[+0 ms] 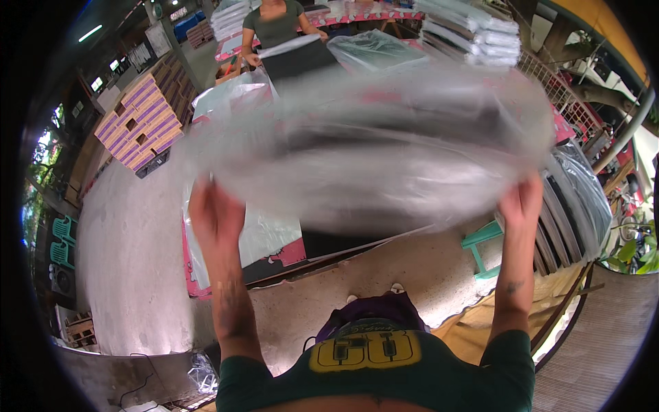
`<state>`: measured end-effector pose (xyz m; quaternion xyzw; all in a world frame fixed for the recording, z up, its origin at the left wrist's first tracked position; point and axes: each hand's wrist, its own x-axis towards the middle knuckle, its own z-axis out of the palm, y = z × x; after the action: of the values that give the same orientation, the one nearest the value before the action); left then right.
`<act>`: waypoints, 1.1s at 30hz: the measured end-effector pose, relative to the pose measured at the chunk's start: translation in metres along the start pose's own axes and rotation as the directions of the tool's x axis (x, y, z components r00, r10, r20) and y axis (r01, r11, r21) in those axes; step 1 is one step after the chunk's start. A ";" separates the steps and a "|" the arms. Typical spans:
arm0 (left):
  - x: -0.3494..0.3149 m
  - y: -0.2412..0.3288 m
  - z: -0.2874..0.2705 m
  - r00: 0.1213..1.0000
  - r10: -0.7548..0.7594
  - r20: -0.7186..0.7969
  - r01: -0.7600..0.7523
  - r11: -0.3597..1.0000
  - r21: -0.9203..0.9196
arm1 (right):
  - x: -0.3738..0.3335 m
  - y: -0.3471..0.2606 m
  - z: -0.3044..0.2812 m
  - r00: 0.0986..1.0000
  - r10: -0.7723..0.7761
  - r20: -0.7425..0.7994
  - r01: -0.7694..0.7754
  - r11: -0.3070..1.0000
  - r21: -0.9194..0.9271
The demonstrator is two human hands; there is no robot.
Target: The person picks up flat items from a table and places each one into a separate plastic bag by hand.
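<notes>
A large clear plastic sheet or bag [384, 172], smeared by motion, stretches between my two hands above the table. My left hand [217, 214] pinches its near left edge. At the near right edge, my right hand [520, 199] grips it the same way, fingers closed. Whether anything lies inside the plastic cannot be made out; dark bands show through it. Beneath it, a black flat panel [336, 243] rests at the table's near edge, and more clear plastic [257, 237] lies beside it to the left.
Across the table a person [274, 27] handles a black panel [298, 62]. Wrapped stacks [473, 34] stand at the far right, and dark wrapped panels [566, 213] lean near my right arm beside a green stool [480, 247]. Stacked cartons [144, 123] stand to the left.
</notes>
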<state>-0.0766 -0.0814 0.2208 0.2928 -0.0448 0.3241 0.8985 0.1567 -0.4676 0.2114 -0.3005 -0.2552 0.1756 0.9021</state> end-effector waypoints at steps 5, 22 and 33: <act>0.099 -0.025 -0.023 0.988 0.124 -0.094 -0.111 0.985 0.129 | 0.094 0.044 0.011 0.994 -0.038 -0.099 0.040 0.999 0.014; 0.061 -0.159 -0.207 0.903 -0.172 -0.393 0.399 0.673 0.623 | 0.028 0.186 -0.228 0.741 0.357 -0.569 -0.667 0.494 -0.558; 0.205 -0.318 -0.083 0.861 -0.507 -0.033 0.328 0.505 0.798 | 0.100 0.053 -0.295 0.785 -0.161 -0.598 -0.173 0.870 -0.462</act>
<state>0.2696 -0.1182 0.0501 0.6868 0.0805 0.0504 0.7206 0.3957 -0.5142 0.0102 -0.5617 0.0200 -0.0011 0.8271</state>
